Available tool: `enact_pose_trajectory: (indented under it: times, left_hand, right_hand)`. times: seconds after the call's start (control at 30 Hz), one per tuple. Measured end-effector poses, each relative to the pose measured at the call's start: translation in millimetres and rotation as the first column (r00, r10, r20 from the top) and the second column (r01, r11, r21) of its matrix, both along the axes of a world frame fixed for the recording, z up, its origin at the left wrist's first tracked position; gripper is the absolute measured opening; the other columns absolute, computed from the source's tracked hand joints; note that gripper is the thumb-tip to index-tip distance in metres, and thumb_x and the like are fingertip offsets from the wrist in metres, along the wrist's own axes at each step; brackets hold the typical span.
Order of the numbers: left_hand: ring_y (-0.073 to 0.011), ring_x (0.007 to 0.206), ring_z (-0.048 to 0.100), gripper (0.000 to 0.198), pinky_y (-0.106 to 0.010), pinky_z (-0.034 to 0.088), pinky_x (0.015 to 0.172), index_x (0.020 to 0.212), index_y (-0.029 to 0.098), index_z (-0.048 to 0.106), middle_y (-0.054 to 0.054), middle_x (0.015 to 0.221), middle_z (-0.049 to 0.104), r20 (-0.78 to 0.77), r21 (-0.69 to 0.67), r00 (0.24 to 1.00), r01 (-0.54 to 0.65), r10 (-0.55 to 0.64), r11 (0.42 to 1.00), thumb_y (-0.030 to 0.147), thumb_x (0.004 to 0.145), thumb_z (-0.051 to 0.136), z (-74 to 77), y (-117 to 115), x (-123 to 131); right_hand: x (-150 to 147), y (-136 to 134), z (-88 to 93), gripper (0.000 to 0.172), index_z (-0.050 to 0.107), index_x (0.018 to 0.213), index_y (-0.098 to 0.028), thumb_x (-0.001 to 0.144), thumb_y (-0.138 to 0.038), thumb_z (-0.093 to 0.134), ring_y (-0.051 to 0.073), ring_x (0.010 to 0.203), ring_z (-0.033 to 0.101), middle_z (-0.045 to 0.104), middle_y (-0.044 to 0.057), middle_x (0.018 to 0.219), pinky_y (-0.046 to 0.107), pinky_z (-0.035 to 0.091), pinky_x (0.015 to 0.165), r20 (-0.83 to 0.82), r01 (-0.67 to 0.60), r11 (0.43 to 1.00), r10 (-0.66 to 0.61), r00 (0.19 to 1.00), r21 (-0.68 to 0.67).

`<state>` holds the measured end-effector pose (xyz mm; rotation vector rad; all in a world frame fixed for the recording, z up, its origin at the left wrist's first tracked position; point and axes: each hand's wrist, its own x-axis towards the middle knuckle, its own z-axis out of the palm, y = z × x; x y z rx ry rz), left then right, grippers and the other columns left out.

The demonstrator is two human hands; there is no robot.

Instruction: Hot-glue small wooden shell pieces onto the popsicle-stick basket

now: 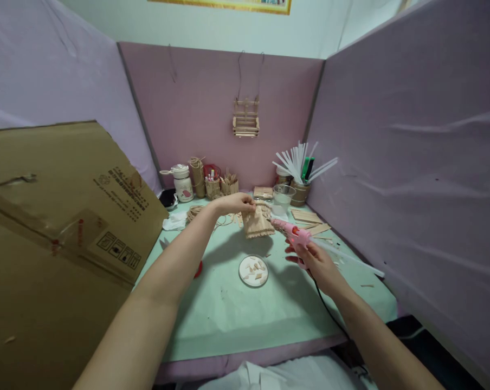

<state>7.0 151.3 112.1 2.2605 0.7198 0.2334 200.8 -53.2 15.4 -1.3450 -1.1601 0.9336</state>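
Observation:
Above the table, my left hand is closed on the upper edge of a small wooden craft-stick piece with a scalloped lower edge. In my right hand is a pink glue gun, with a long white glue stick out of its back and a black cord hanging down. The gun's nozzle points left, close to the right side of the wooden piece; whether they touch I cannot tell. Below them lies a round white dish with several small wood bits on it.
A large cardboard box leans in on the left. Along the back stand a white bottle, stick holders, a clear cup and a pot of glue sticks. Flat wood strips lie at right; red-handled scissors lie partly behind my left arm.

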Motion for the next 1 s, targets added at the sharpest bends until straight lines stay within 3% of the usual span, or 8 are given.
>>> enact_pose_trajectory:
  times: [0.2, 0.53, 0.8, 1.0]
  left_hand:
    - [-0.0127, 0.069, 0.048, 0.021, -0.025, 0.035, 0.063, 0.079, 0.015, 0.06, -0.001, 0.074, 0.056, -0.005, -0.001, 1.0, 0.007, -0.007, 1.0, 0.034, 0.072, 0.057, -0.4, -1.4, 6.3]
    - [-0.0143, 0.074, 0.052, 0.019, -0.024, 0.037, 0.062, 0.081, 0.016, 0.062, -0.002, 0.079, 0.06, -0.041, 0.023, 0.999, -0.029, 0.03, 0.999, 0.032, 0.072, 0.056, 0.1, -4.0, 11.9]
    - [-0.0152, 0.074, 0.052, 0.019, -0.026, 0.037, 0.064, 0.082, 0.016, 0.062, -0.002, 0.081, 0.061, -0.051, 0.043, 0.996, -0.067, 0.069, 0.997, 0.031, 0.071, 0.057, 2.9, -8.7, 12.3]
    - [-0.0152, 0.075, 0.052, 0.017, -0.025, 0.037, 0.064, 0.081, 0.017, 0.062, -0.003, 0.081, 0.061, -0.048, 0.047, 0.997, -0.049, 0.052, 0.998, 0.03, 0.073, 0.056, 2.7, -8.4, 12.1]
  right_hand:
    - [-2.2, 9.9, 2.6, 0.056, 0.066, 0.088, -0.017, 0.078, -0.07, 0.05, 0.012, 0.057, 0.04, 0.047, -0.001, 0.066, 0.025, 0.035, 0.052, 0.207, 0.008, 0.999, -0.018, 0.978, 0.048]
    - [-4.3, 12.5, 0.8, 0.056, 0.061, 0.093, -0.018, 0.078, -0.07, 0.048, 0.012, 0.056, 0.041, 0.056, 0.002, 0.074, 0.025, 0.035, 0.049, 0.179, 0.024, 0.998, -0.035, 0.983, 0.066]
    - [-1.7, 19.0, -6.6, 0.059, 0.06, 0.093, -0.016, 0.079, -0.071, 0.045, 0.011, 0.051, 0.037, 0.045, -0.003, 0.061, 0.026, 0.032, 0.048, 0.187, -0.001, 0.998, -0.01, 0.982, 0.058]
    - [-4.3, 18.8, -3.3, 0.059, 0.06, 0.095, -0.018, 0.078, -0.072, 0.045, 0.013, 0.054, 0.041, 0.055, 0.002, 0.07, 0.026, 0.033, 0.047, 0.197, 0.016, 0.998, -0.029, 0.98, 0.067]
